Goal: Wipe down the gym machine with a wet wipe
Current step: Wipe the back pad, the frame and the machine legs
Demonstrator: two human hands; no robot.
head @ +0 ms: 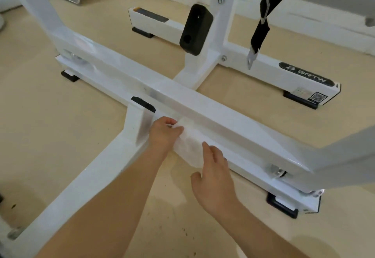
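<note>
Left grip (165,130): I pinch the crumpled white wet wipe (188,146)
Right grip (213,166): my fingers straight, pressing that wipe
Progress: low on the white steel machine frame (203,105); much seemingly left

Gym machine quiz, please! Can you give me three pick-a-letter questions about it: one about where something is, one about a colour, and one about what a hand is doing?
1. Where is the wet wipe?
A. In a bucket. B. Against the white frame bar. C. In a pocket.

2. What colour are the machine's rubber feet?
A. Red. B. Green. C. Black.

3. What is the left hand doing?
A. Gripping the wipe's edge. B. Hanging empty. C. Pulling a lever.

Answers:
1 B, the wipe lies against the bar under both hands.
2 C, every foot that shows is black.
3 A, its fingers curl round the wipe while the right hand presses flat on it.
</note>
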